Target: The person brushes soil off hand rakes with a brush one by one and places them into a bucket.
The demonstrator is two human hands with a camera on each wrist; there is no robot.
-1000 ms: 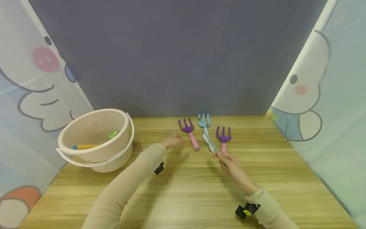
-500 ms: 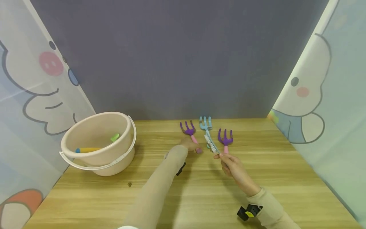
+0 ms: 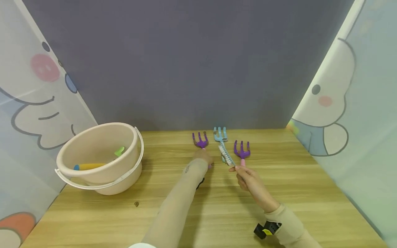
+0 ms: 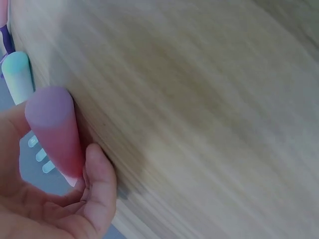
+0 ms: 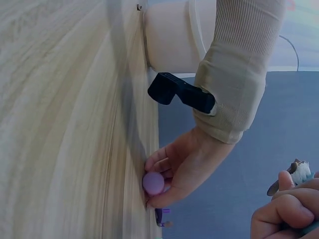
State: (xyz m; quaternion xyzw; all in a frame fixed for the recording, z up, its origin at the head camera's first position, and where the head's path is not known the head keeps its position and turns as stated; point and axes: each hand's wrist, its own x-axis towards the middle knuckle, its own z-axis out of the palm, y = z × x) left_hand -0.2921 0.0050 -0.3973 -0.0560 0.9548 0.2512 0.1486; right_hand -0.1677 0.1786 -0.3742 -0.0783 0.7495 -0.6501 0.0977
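My left hand (image 3: 203, 157) grips the pink handle of the leftmost purple hand fork (image 3: 201, 142), covering most of that handle. Close up in the left wrist view, the handle's rounded lilac end (image 4: 49, 107) sits between thumb and curled fingers. My right hand (image 3: 250, 179) pinches a small brush (image 3: 226, 155) with white bristles and a light blue back. In the head view the brush overlaps the handle of a light blue hand fork (image 3: 220, 135). Beyond the right fingertips lies a second purple hand fork (image 3: 242, 151) with a pink handle. Brown dirt marks the forks' tines.
A cream bucket (image 3: 99, 148) with a white bail handle stands on the left of the wooden table (image 3: 279, 172). Inside it are a yellow stick (image 3: 91, 166) with a blue end and something green (image 3: 119, 151). A brown crumb (image 3: 136, 204) lies in front. A dark wall (image 3: 198, 69) rises behind.
My left hand has moved right from beside the bucket to the leftmost purple fork and taken hold of its handle. The right hand keeps holding the brush in nearly the same place.
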